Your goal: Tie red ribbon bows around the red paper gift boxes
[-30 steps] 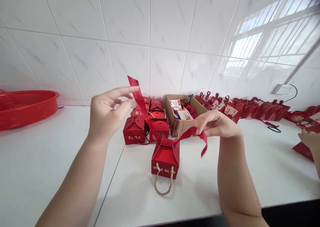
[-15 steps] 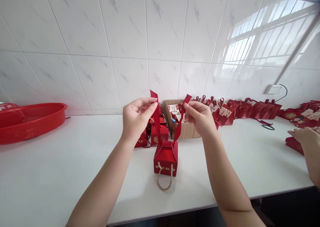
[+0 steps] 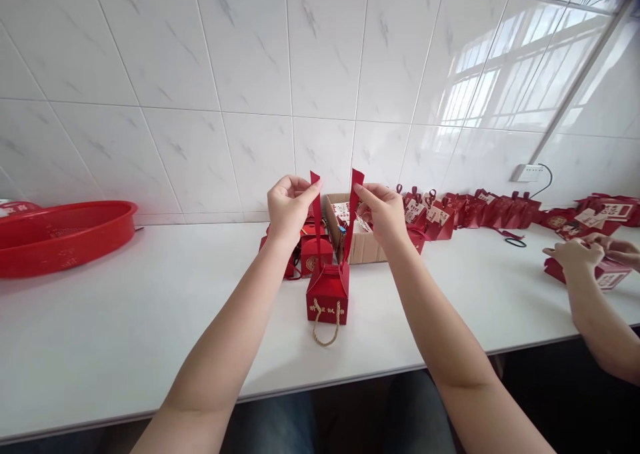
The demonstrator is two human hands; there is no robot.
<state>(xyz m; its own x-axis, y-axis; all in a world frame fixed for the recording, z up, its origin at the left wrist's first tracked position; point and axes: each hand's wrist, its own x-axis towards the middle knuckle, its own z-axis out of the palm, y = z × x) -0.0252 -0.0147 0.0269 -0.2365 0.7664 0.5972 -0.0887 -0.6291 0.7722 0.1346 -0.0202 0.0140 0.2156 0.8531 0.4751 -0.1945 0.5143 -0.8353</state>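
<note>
A small red gift box (image 3: 327,299) with a rope handle stands on the white counter (image 3: 150,321) in front of me. A red ribbon (image 3: 317,221) runs through its top, and both ends rise straight up. My left hand (image 3: 287,204) pinches the left end near its tip. My right hand (image 3: 383,211) pinches the right end at the same height. The two ends stand side by side, close together.
More red boxes (image 3: 313,257) and an open cardboard carton (image 3: 367,244) sit behind. Flat red boxes (image 3: 480,211) line the tiled wall to the right. A red basin (image 3: 60,234) is at the left. Another person's hands (image 3: 580,254) work on a box at the right.
My hands have come closer together and lifted the ribbon ends upright and level. The view has pulled back and now shows the counter's front edge.
</note>
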